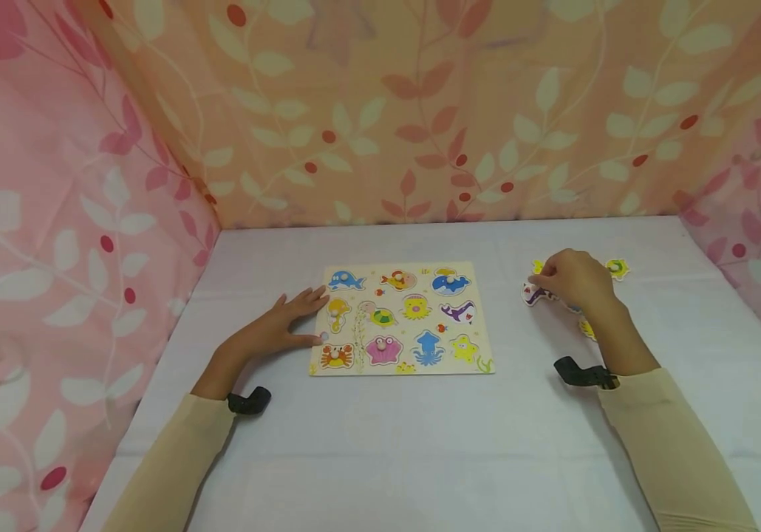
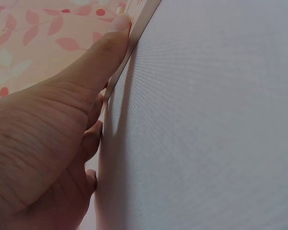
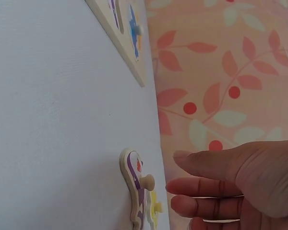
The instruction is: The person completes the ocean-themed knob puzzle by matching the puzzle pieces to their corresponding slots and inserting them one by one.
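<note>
A wooden peg puzzle board [image 1: 354, 375] with sea animal pictures lies flat on the white table. My left hand [image 1: 294, 319] rests at its left edge with fingers spread; in the left wrist view, the thumb [image 2: 120, 23] touches the board's side. To the right of the board, my right hand [image 1: 578, 281] hovers over a small group of loose knobbed pieces, partly hiding them. Nearest to it is a purple-and-white piece [image 3: 134, 167] with a wooden knob [image 3: 147, 182]. In the right wrist view the fingertips [image 3: 181, 203] are apart from that knob.
A yellow piece with green [image 1: 618, 269] and another yellow piece [image 1: 587, 329] lie around the right hand. Knobbed pieces such as the crab [image 1: 337, 357] and the pink shell [image 1: 383, 355] sit in the board. Patterned cloth [image 1: 380, 111] hangs behind the table and at both sides.
</note>
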The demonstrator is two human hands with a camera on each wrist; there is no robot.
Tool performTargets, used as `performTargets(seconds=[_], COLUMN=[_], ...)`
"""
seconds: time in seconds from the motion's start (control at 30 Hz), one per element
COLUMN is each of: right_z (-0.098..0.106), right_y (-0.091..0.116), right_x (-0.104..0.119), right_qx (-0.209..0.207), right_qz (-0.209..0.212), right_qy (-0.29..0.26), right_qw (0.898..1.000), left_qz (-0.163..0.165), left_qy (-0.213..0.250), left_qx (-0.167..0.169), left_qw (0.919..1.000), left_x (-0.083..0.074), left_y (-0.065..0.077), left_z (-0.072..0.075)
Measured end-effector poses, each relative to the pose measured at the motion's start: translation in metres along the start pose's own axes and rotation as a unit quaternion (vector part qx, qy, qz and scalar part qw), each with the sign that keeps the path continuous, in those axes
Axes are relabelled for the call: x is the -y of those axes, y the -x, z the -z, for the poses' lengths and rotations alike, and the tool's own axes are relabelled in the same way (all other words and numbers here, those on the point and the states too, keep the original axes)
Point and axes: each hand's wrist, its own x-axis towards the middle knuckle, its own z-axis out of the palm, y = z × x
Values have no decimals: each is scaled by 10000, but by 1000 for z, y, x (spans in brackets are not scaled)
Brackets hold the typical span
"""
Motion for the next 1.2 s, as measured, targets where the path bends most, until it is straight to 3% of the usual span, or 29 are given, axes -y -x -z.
performTargets(seconds=[0.4, 1.2], right_z=[-12, -13], right_y=[-4, -8], right_x=[-4, -5], right_qx=[70, -23], right_qz=[-99, 23], right_qy=[281, 261], right_qw=[9995, 9997], left_qz=[-49, 86], left_qy=[85, 30], left_qx=[-14, 11], left_qw=[10000, 10000], left_x=[-2, -1], left_y=[1, -1], left_z=[1, 0])
